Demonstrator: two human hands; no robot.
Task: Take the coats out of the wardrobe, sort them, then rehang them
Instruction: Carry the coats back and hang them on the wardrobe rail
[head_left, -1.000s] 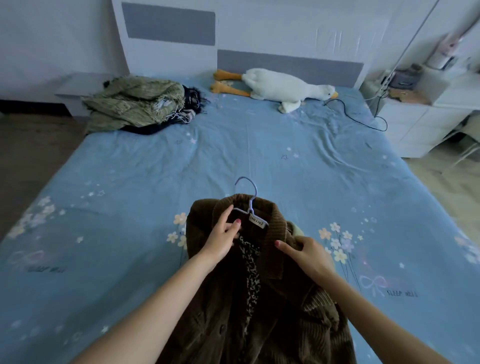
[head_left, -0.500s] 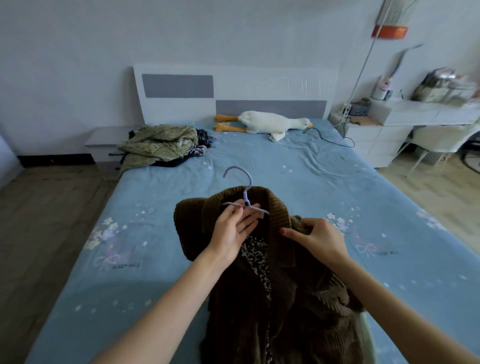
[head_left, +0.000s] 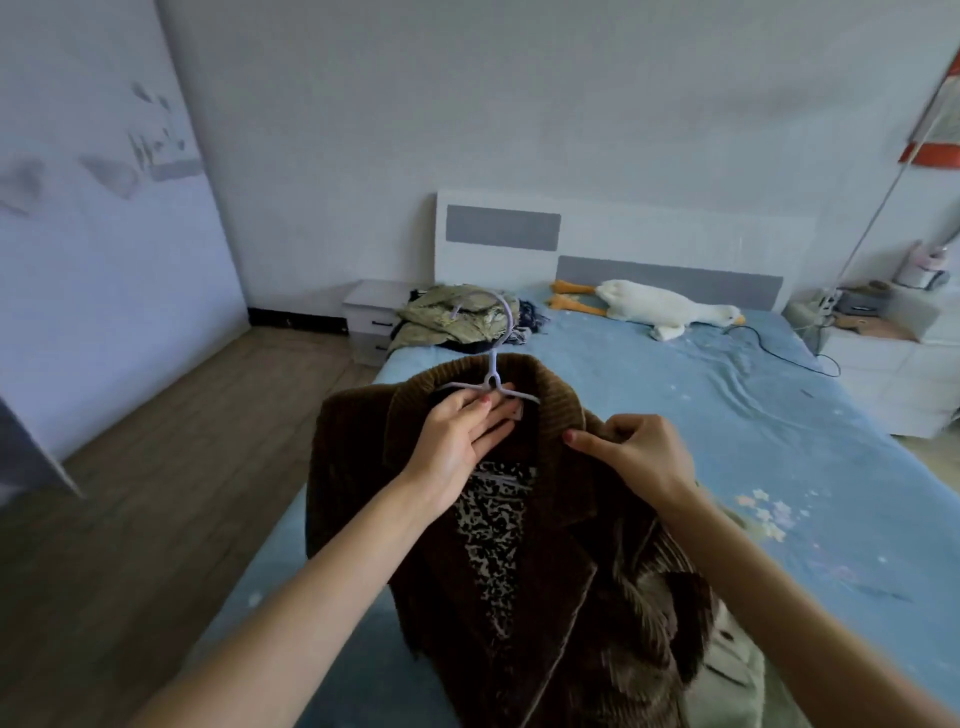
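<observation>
Two bare forearms are showing, no sleeves, cuffs, watch or bands anywhere up to the frame edge. Left hand (head_left: 457, 436): no rings showing, thumbnail is wearing reddish-pink polish. Right hand (head_left: 636, 452): same reddish-pink polish on the one nail facing the camera, remaining nails are tucked out of sight. No gloves. Rest of the person is sitting outside the frame.

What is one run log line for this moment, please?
left hand: grips hanger | right hand: pinches brown coat collar | coat: on hanger, above bed
</observation>
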